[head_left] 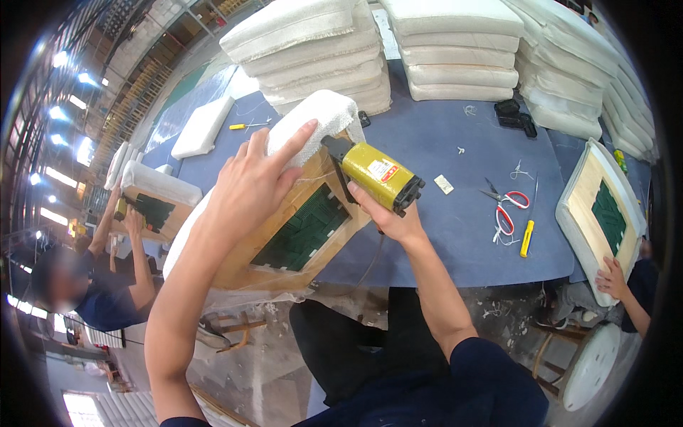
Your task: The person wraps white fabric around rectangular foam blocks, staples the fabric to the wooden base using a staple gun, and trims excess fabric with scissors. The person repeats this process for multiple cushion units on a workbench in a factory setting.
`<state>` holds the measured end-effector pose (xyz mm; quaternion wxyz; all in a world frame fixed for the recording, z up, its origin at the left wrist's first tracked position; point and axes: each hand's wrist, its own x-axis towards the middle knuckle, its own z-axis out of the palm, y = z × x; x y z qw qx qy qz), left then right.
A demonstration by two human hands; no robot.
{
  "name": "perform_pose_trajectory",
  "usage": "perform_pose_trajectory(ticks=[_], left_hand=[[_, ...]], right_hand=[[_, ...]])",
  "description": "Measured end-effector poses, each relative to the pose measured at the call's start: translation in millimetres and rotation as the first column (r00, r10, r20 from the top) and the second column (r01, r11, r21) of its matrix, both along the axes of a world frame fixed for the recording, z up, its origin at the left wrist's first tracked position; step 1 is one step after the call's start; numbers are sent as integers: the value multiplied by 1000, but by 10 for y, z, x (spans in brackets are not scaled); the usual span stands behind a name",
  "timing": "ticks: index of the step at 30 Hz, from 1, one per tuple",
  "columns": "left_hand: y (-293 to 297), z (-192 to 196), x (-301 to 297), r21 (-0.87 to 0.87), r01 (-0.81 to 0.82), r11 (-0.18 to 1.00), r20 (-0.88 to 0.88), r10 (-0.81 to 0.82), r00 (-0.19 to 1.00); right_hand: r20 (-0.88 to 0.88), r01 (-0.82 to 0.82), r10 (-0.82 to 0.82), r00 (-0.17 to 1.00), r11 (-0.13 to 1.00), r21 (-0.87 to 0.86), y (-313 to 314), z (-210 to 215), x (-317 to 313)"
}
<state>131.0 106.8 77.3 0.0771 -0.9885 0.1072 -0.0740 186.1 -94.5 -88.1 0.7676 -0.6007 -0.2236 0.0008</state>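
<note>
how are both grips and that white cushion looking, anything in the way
Left grip spread on white cushion. Right grip closed around yellow tool. Cushion tilted, wooden back showing. Red-handled cutters off right, clear.

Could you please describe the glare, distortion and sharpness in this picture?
In the head view, ceiling lights at left glare white; in the head view, lines bend toward the dark rim; in the head view, the yellow staple gun in the right hand looks fairly sharp.
</note>
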Motion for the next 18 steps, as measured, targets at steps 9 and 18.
perform_pose_trajectory(ticks=[9,18], left_hand=[[-160,-8,-128,50,-15,999,-7,16,1000],[-217,175,-236,-6,-14,1000,-146,13,989]], right_hand=[[224,72,-71,972,997,2,10,-20,-284],[194,29,-31,981,1000,10,62,51,-516]])
